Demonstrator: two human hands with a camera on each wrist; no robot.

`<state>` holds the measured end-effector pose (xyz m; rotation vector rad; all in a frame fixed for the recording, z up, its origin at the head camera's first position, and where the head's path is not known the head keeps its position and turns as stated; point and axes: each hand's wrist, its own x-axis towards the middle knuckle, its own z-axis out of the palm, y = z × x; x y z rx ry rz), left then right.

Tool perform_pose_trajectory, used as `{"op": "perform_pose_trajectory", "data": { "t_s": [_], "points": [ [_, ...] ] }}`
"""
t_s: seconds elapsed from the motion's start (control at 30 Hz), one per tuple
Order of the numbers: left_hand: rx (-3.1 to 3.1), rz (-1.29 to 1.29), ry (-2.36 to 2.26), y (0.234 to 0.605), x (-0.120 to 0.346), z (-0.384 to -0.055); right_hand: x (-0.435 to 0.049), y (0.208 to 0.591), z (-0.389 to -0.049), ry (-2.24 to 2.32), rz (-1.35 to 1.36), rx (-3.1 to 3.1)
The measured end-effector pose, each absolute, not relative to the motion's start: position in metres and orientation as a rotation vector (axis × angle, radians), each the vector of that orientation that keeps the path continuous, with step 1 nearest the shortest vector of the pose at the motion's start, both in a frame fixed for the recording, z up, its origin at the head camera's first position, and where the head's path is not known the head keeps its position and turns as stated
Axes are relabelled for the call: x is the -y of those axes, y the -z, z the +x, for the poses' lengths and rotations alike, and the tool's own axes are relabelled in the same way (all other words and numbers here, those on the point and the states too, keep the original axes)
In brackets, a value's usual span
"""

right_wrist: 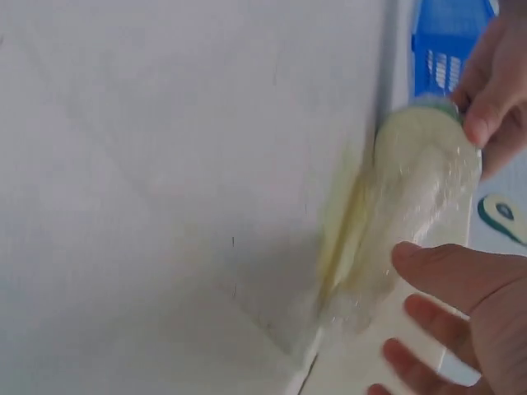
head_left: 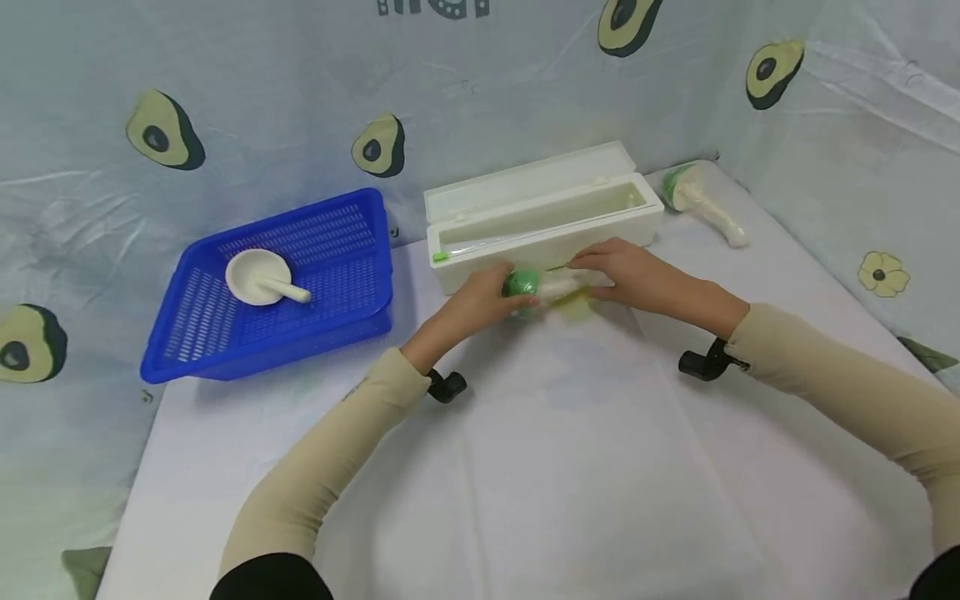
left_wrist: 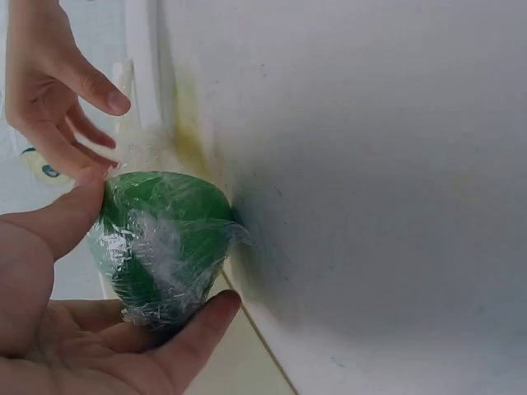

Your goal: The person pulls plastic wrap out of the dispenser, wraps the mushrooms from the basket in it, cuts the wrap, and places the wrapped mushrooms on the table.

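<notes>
My left hand holds the bowl end of a small ladle, green outside and cream inside, wrapped in clear plastic film. Its thumb and fingers lie on either side of the green bowl in the left wrist view. The wrapped handle points right, toward my right hand. In the right wrist view the right thumb overlaps the loose film, and the fingers are spread; firm contact cannot be made out. Right behind both hands stands a long white box, its lid raised. A clear bag with a green slider lies over its front rim.
A blue perforated basket stands at the left with a cream ladle in it. Another film-wrapped green and cream ladle lies behind the box's right end. Printed fabric walls rise behind and to the right of the white-covered table.
</notes>
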<state>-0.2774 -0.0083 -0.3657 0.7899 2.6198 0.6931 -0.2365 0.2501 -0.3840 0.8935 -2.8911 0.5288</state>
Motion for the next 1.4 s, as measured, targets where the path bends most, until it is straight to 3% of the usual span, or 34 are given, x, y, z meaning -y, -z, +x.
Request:
{"op": "perform_pose_trajectory", "data": {
  "t_s": [0.37,0.87,1.4],
  "points": [
    [-2.615,0.818,-0.776,0.368,0.013,-0.274,-0.253,0.392,-0.249,-0.634,0.79,2.928],
    [-2.608,0.741,-1.021,0.379,0.042,-0.304,-0.219,0.403,-0.283,-0.727,0.801,2.792],
    [-2.605,0.68,-1.143,0.369,0.037,-0.282,-0.238,0.377,-0.255,-0.666,0.786,2.814]
  ]
}}
